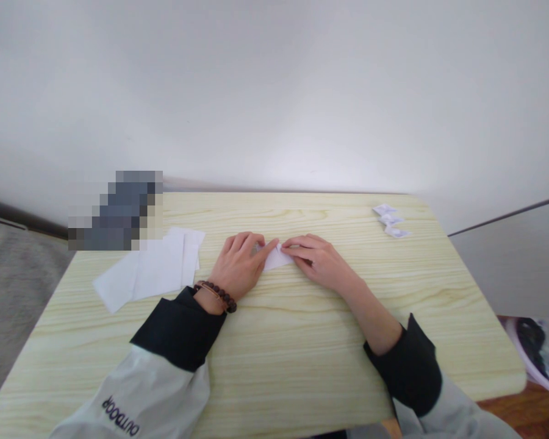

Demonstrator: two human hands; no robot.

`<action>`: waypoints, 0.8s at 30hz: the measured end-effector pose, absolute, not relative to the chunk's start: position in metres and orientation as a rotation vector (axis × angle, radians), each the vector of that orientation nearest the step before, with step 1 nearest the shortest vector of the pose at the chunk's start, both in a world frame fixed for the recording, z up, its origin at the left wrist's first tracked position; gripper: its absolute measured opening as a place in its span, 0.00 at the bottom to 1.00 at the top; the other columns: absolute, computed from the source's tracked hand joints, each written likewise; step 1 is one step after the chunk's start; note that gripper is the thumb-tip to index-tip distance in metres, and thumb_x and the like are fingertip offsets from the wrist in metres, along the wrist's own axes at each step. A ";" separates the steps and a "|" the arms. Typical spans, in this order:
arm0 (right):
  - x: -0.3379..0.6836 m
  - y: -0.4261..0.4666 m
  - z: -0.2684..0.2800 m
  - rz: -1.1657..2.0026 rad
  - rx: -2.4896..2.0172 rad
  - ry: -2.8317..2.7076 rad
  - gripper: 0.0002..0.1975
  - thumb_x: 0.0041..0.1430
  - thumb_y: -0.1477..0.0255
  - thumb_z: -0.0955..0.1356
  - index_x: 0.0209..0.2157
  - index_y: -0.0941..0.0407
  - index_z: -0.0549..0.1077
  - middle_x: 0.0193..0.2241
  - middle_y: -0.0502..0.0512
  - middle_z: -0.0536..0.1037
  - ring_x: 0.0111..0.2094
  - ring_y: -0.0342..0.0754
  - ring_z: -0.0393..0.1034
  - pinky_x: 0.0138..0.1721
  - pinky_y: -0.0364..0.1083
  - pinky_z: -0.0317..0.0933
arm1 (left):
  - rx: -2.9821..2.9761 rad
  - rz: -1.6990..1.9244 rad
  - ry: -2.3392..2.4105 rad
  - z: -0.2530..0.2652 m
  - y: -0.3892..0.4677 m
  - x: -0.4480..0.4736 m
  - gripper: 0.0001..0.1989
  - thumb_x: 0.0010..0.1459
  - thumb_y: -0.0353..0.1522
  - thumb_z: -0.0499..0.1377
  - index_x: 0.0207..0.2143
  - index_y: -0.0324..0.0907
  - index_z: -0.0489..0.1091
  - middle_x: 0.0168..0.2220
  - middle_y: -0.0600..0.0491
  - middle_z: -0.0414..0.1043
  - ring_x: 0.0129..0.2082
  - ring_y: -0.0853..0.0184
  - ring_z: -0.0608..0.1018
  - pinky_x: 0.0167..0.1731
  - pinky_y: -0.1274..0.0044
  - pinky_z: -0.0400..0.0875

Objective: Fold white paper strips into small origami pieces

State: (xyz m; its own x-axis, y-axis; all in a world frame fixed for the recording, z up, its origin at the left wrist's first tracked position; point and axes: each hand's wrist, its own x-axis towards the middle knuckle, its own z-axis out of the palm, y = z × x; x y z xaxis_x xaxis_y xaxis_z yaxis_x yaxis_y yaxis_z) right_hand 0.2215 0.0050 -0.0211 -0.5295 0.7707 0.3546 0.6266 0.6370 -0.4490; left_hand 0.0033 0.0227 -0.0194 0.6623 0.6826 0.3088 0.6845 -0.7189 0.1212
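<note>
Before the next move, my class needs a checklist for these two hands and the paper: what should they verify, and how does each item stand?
1. Left hand at the small white paper: ok, fingers at its left side.
2. Right hand at the paper: ok, fingertips at its right side.
3. Creases sharp and edges matched: cannot tell, fingers cover part and the detail is too small.
4. Black cuffs away from the small paper: ok, both sit back from it.
5. White sheets within reach: ok, probably, lying left of the left hand.
6. Three folded pieces out of the way: ok, beyond the right hand.
</note>
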 end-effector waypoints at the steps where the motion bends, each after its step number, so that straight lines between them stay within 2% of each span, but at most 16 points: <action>1: 0.222 0.005 -0.021 0.360 -1.089 -2.331 0.14 0.61 0.78 0.62 0.44 0.54 0.75 0.44 0.55 0.76 0.45 0.48 0.69 0.48 0.51 0.64 | -2.859 -0.530 -1.178 -0.019 0.023 0.004 0.21 0.58 0.26 0.53 0.54 0.47 0.65 0.42 0.47 0.69 0.44 0.57 0.67 0.42 0.65 0.64; 12: 0.219 0.003 -0.021 0.335 -1.124 -2.256 0.13 0.58 0.78 0.63 0.42 0.55 0.76 0.41 0.57 0.75 0.42 0.48 0.69 0.46 0.50 0.65 | -2.829 -0.481 -1.174 -0.016 0.021 0.005 0.20 0.57 0.26 0.54 0.51 0.48 0.68 0.42 0.47 0.69 0.44 0.57 0.68 0.41 0.65 0.64; 16: 0.216 0.002 -0.021 0.310 -1.196 -2.222 0.13 0.60 0.74 0.63 0.43 0.57 0.75 0.40 0.58 0.74 0.41 0.48 0.69 0.45 0.48 0.65 | -2.817 -0.481 -1.160 -0.016 0.021 0.006 0.18 0.58 0.27 0.54 0.51 0.47 0.68 0.42 0.47 0.70 0.43 0.57 0.68 0.42 0.65 0.64; 24: 0.213 0.003 -0.016 0.178 -1.244 -2.327 0.12 0.63 0.73 0.60 0.39 0.56 0.75 0.38 0.58 0.72 0.36 0.46 0.68 0.40 0.46 0.65 | -2.773 -0.466 -1.173 -0.015 0.019 0.008 0.18 0.58 0.27 0.53 0.50 0.47 0.69 0.43 0.48 0.70 0.44 0.58 0.68 0.43 0.65 0.63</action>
State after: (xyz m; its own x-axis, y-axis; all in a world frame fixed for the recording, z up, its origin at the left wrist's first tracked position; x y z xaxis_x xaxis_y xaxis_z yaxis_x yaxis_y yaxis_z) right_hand 0.2126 0.0031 -0.0161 -0.4633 0.8097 0.3602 0.7457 0.5758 -0.3352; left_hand 0.0079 0.0191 -0.0155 0.6577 0.6845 0.3144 0.7134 -0.7000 0.0316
